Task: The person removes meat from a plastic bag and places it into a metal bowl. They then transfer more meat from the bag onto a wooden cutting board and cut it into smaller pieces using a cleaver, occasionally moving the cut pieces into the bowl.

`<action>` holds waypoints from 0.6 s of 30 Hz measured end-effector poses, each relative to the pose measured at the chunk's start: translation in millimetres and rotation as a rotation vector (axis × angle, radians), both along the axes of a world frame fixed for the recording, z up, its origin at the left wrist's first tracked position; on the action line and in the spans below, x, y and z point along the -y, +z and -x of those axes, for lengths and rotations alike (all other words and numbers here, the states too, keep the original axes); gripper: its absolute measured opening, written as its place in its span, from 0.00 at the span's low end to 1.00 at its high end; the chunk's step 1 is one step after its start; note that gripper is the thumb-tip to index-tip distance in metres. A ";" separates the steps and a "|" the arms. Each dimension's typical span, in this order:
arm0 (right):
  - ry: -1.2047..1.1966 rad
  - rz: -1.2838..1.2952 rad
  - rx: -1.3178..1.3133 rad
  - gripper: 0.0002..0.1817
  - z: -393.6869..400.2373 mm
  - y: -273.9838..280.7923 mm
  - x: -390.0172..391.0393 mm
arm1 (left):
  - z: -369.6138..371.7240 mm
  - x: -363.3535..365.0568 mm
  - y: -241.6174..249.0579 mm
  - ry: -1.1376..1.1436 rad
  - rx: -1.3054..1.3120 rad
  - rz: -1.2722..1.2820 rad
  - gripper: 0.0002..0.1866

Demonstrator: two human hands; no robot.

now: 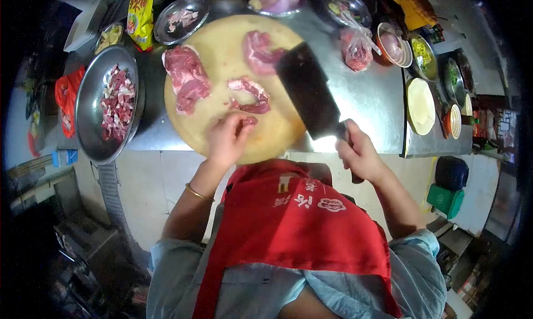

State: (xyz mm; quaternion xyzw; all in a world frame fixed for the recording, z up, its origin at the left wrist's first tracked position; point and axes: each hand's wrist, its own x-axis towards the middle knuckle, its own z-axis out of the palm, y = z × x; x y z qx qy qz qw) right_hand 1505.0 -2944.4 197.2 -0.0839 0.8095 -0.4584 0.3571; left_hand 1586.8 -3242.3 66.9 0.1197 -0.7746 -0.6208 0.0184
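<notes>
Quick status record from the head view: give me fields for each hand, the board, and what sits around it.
left hand: fingers pinch a small meat strip on the cutting board
right hand: grips the cleaver, blade raised over the board's right side
on board: large meat slab, second chunk, curved strip
left of board: steel bowl holding cut meat pieces
right of board: bagged meat on the steel counter

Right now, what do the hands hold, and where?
Right hand grips the cleaver by its handle. Left hand pinches a small meat piece at its end, on the cutting board.
</notes>
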 end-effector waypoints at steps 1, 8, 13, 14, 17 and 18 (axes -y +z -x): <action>0.078 -0.028 -0.033 0.10 -2.4 -5.8 -1.1 | -5.2 6.9 2.3 -0.008 0.121 0.046 0.16; 0.465 -0.185 -0.239 0.16 -8.7 -18.5 16.7 | -20.2 22.4 6.6 0.070 -0.172 0.756 0.12; 0.558 -0.346 -0.442 0.18 -12.9 -14.4 30.0 | -25.7 14.7 -2.9 0.131 -0.273 0.815 0.07; 0.590 -0.319 -0.495 0.18 -16.4 -12.5 31.1 | -24.9 12.9 -4.1 0.156 -0.284 0.808 0.06; 0.650 -0.262 -0.521 0.21 -29.4 -4.4 38.0 | -24.3 11.3 -5.3 0.172 -0.274 0.844 0.05; 0.664 -0.273 -0.477 0.21 -32.5 -2.2 40.7 | -24.1 11.4 -5.0 0.168 -0.260 0.869 0.05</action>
